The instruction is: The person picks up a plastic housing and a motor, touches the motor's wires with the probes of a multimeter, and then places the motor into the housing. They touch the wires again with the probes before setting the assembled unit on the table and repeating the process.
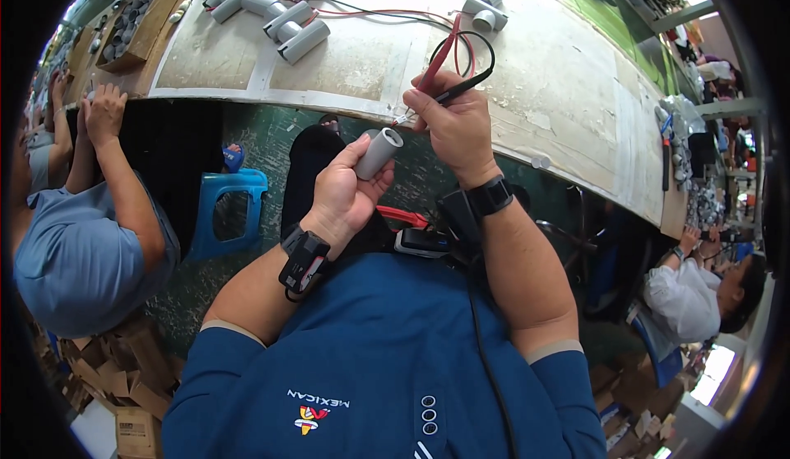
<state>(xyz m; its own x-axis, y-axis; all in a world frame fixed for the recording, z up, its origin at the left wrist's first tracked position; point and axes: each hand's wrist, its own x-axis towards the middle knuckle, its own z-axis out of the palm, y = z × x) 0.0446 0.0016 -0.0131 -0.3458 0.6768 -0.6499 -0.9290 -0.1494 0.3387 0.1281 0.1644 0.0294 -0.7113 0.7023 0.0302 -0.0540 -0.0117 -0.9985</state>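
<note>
My left hand [339,194] is closed around a grey cylinder [376,158], its open end tilted up toward the table edge. My right hand [462,134] grips a red test probe [439,64] and a black test probe [462,88] together, like a pair of chopsticks. Their tips come down close to the cylinder's open end, near a small pale part with thin wires; whether they touch is too small to tell. Red and black leads [387,13] run from the probes across the table to the back left.
Several grey cylinders [304,41] lie at the table's far left, and a small cluster [485,16] sits farther right. A cardboard box [156,35] of grey parts stands at left. A blue stool [253,186] and co-workers' arms are left; another person [679,294] sits right.
</note>
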